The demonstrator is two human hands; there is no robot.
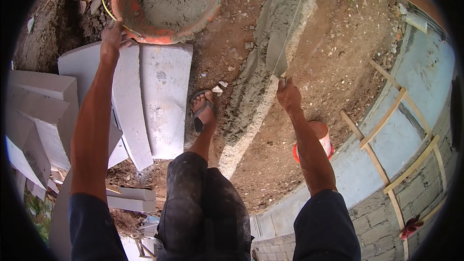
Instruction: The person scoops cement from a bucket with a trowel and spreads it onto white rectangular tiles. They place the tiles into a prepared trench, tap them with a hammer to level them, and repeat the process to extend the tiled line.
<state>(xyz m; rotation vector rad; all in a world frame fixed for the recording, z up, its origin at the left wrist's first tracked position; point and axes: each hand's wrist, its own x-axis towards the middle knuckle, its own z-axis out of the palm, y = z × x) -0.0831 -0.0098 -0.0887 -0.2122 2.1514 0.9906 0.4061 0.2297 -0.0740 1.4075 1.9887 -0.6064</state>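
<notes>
My left hand (112,41) grips the near-left rim of a large orange tub (216,2) of wet grey mortar, beside a thin yellow loop hanging over its edge. My right hand (287,94) holds a trowel (276,53) by its handle, with the blade lying over a strip of wet mortar (241,106) on a narrow pale footing. A taut white string (296,14) runs along that strip. White lightweight blocks (164,101) lie just below the tub, under my left arm.
My sandalled foot (202,108) stands between blocks and mortar strip. A red-based bucket (318,133) is beside my right forearm. A timber ladder-like frame (367,145) leans along a grey wall (418,67) at the right. More blocks (38,116) are piled at the left, near dug soil (43,29).
</notes>
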